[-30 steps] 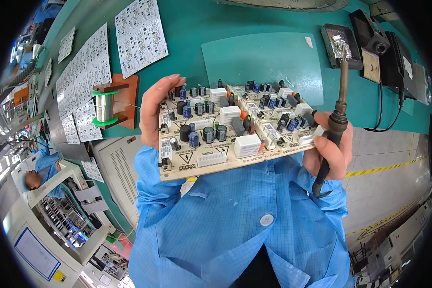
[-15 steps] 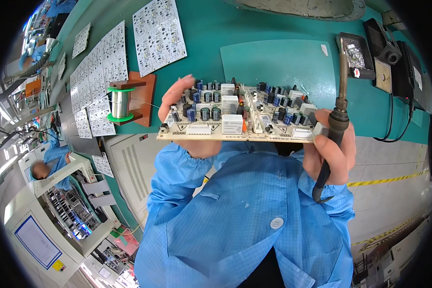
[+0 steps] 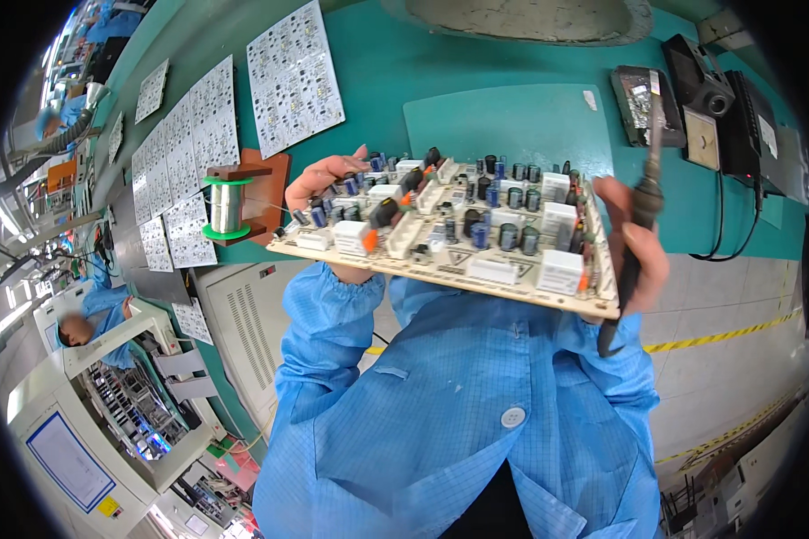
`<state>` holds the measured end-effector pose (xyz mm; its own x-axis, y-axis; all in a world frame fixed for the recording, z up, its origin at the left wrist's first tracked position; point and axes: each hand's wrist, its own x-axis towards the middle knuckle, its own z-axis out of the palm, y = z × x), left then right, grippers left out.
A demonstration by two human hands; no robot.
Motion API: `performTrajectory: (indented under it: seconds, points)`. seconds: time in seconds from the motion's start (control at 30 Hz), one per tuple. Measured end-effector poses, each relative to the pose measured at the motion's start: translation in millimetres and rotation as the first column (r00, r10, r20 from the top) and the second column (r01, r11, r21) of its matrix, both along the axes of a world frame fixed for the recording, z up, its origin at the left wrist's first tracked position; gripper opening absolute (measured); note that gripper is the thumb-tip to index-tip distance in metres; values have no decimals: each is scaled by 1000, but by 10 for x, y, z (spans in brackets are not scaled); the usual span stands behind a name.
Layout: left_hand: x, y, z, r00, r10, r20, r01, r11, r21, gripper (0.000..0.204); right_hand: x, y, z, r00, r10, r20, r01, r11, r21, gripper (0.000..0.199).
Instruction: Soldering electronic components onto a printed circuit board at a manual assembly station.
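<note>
head view: the only view, looking down at both hands above a green worktop [image 3: 512, 63].
left hand [image 3: 328, 180]: clasps the left end of the circuit board [image 3: 458, 242], fingers curled over its far edge, thumb side hidden beneath.
right hand [image 3: 643, 247]: wrapped around the dark handle of a soldering iron [image 3: 643, 202] and pressed against the board's right end, propping it.
circuit board: pale, crowded with black and blue capacitors and white blocks; held in the air between the two hands, tilted almost edge-on, in front of the worktop's near edge.
soldering iron: upright, its tip pointing away toward the far right of the worktop.
solder spool [image 3: 226, 207]: green-rimmed, on a wooden stand at the worktop's left edge, just beside the left hand.
led panels [image 3: 292, 76]: white sheets lying along the far left of the worktop.
station [image 3: 710, 99]: black units at the far right corner.
clothing: blue sleeves [image 3: 333, 314] and coat fill the lower part.
</note>
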<state>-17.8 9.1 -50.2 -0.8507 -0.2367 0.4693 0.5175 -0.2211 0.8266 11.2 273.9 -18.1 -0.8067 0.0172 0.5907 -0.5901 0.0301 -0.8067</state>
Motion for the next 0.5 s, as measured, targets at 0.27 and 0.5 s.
performTrajectory:
  seconds: [0.27,0.5]
  points:
    - [-82,-170,-125,982,-185,-38,187,981,56,26,-91,-85,37,979,-187,-86,196,975,110,57]
    - [-67,-85,-80,994,-84,-66,82,996,-25,29,-51,-131,107,977,-184,-105,195,975,105,61]
